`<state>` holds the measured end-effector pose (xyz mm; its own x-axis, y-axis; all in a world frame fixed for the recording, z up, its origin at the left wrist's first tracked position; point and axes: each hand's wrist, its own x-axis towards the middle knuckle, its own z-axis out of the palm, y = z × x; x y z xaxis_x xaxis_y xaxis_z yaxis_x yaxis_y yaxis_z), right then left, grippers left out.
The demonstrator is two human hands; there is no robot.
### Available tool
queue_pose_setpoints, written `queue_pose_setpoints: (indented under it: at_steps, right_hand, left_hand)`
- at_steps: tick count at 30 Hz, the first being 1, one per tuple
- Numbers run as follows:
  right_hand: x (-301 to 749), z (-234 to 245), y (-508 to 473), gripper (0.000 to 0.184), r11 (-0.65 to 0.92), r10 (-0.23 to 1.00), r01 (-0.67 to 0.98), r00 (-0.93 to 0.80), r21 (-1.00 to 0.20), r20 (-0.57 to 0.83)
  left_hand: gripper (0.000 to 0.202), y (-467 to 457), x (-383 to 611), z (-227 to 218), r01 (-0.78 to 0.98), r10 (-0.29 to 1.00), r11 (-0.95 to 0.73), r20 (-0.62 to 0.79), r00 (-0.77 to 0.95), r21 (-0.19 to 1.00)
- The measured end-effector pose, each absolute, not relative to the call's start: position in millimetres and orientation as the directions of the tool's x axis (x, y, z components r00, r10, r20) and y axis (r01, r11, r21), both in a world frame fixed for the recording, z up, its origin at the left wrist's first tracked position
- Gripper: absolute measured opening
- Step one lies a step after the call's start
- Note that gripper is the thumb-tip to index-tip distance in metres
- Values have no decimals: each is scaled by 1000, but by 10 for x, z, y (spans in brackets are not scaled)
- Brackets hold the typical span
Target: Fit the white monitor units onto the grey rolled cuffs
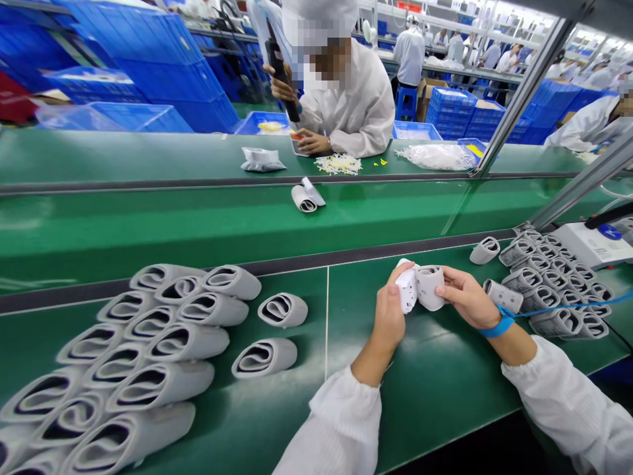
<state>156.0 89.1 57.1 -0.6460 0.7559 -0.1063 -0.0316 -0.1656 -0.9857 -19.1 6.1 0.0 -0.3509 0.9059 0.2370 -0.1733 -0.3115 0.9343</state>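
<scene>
My left hand [388, 310] is closed round a small white plastic piece [407, 290] with dark holes in its face. Held in my right hand [467, 297] is a rolled grey fabric band [430, 287], pinched between thumb and fingers. The band and the white piece are side by side above the green table; whether they are joined I cannot tell. Close to my right wrist, which wears a blue strap [498, 324], lies another grey roll with holes [503, 297]. Two single grey rolls [281, 310] stand to the left of my hands.
Rows of grey rolls [168, 343] fill the left side; more rolls [554, 284] stand at right beside a white box [593, 244]. A grey roll [304, 198] lies on the green belt [148, 224]. Across it, a co-worker [346, 99] holds a dark tool near small white and yellow parts [339, 163].
</scene>
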Motion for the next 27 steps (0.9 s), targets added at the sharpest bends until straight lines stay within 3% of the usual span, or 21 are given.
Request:
queue_pose_setpoints:
  at_steps: [10, 19, 27]
  right_hand:
    - [1573, 577, 892, 54, -100, 763, -36, -644, -994, -53]
    - [1557, 579, 885, 54, -168, 759, -55, -644, -984, -94]
    - [1512, 504, 813, 53, -13, 811, -26, -585, -1000, 4]
  left_hand:
    - [78, 19, -216, 35, -120, 907, -321, 269, -324, 939]
    - [75, 11, -212, 100, 6, 884, -353, 335, -327, 936]
    - [69, -50, -168, 167, 199, 835, -383, 430, -343, 902]
